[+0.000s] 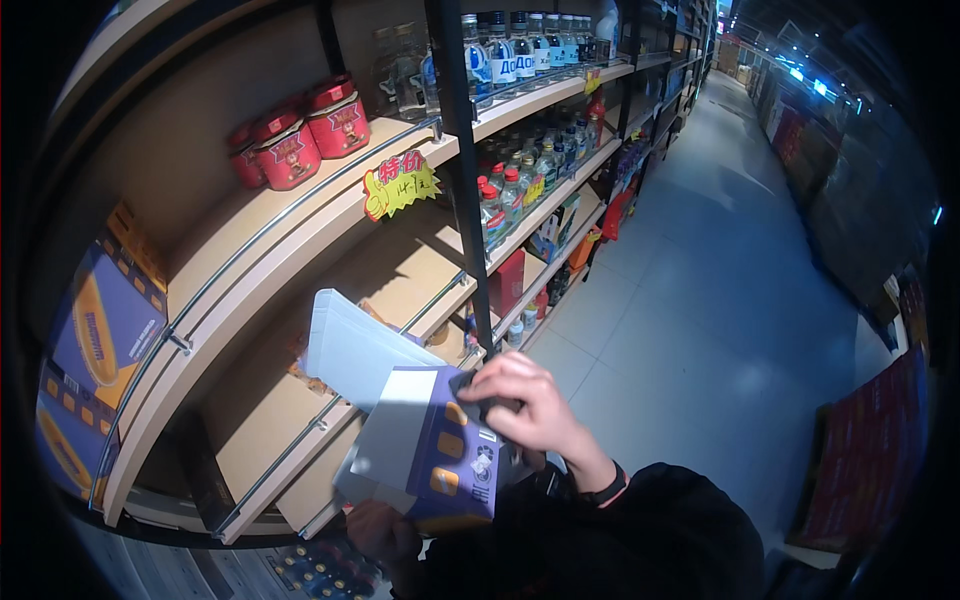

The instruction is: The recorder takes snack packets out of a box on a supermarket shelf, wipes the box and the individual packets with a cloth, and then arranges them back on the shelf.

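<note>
A purple and orange cardboard box [450, 457] is held in front of my body, its pale flaps standing up and away towards the shelf. My left hand [382, 529], in shadow, grips the lower left edge of this box. Against the box's upper right side, my right hand [517, 397] has its fingers curled on a small dark object [472, 397] that I cannot identify. A dark band circles my right wrist. The large white flap [360, 345] reaches over the edge of a lower wooden shelf.
Wooden shelves [300, 247] with metal rails curve along the left. They hold red canisters [289, 154], purple boxes [105, 315] and several glass bottles [517, 52]. A tiled aisle floor [675, 300] runs along the right, with a red stack [862, 457] beside it.
</note>
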### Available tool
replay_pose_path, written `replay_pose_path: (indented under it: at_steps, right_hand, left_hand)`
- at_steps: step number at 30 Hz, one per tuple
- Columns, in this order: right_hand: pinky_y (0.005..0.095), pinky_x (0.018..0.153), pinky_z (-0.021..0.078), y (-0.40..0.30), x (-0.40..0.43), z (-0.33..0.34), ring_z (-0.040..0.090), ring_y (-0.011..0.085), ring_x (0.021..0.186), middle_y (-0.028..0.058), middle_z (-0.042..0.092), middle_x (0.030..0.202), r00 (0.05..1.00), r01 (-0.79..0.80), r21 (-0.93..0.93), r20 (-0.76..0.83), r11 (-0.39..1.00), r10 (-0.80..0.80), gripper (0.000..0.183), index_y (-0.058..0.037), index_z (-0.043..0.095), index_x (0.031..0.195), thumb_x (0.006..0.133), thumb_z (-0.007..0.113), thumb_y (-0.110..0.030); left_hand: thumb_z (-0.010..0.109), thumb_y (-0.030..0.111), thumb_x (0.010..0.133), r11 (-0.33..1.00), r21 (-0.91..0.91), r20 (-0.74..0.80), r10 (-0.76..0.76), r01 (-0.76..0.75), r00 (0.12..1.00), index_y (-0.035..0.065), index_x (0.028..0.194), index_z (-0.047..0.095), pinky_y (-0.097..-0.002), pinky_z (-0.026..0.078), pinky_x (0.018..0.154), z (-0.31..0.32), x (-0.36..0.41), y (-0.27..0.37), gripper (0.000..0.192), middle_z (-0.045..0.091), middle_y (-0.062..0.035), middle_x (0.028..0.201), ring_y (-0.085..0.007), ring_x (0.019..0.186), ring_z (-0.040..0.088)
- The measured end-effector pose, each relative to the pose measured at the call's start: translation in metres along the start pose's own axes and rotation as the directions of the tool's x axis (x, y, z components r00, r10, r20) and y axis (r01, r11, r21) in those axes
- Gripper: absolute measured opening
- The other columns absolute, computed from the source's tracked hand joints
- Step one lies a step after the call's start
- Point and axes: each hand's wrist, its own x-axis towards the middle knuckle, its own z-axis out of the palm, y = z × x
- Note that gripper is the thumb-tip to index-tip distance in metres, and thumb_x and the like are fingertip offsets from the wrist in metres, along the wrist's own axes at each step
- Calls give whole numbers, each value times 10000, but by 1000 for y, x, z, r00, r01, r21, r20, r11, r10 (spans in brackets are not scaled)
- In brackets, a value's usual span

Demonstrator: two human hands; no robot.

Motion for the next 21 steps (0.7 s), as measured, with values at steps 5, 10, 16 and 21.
replay_pose_path:
  at_steps: [5, 10, 16, 21]
  right_hand:
    - [301, 722, 443, 13, 4, 8, 563, 220, 781, 100, 601, 794, 981, -172, -115, -106, 978, 160, 270, -13, 660, 826, 588, 532, -15]
    - [308, 658, 459, -29, 3, 12, 556, 216, 709, 64, 586, 755, 998, 62, 17, -3, 998, -62, 252, -42, 662, 788, 565, 545, -32]
    - [299, 602, 450, -59, 0, 9, 536, 189, 698, 50, 581, 770, 956, 266, 133, 92, 955, -279, 265, -46, 677, 767, 530, 559, -25]
    - [315, 679, 433, -26, 3, 5, 548, 195, 709, 73, 599, 754, 995, 91, 53, 39, 994, -93, 267, -29, 679, 780, 554, 537, -34]
  left_hand:
    - [463, 271, 849, 994, 55, 148, -97, 90, 984, 30, 488, 406, -345, 268, 400, -3, -5, 2, 438, 360, -79, 411, -230, 356, 371]
    - [500, 189, 779, 969, 185, 89, -180, 162, 980, 42, 495, 391, -350, 272, 414, 13, 2, -7, 338, 358, -89, 447, -239, 399, 392]
    - [541, 229, 784, 988, 11, 14, -156, 156, 988, 58, 476, 373, -335, 270, 390, 25, 4, -16, 390, 340, -58, 426, -224, 359, 372]
    - [535, 337, 846, 996, -67, 0, 57, -57, 998, 85, 470, 400, -279, 280, 365, 18, 5, -17, 473, 401, -22, 421, -156, 332, 402]
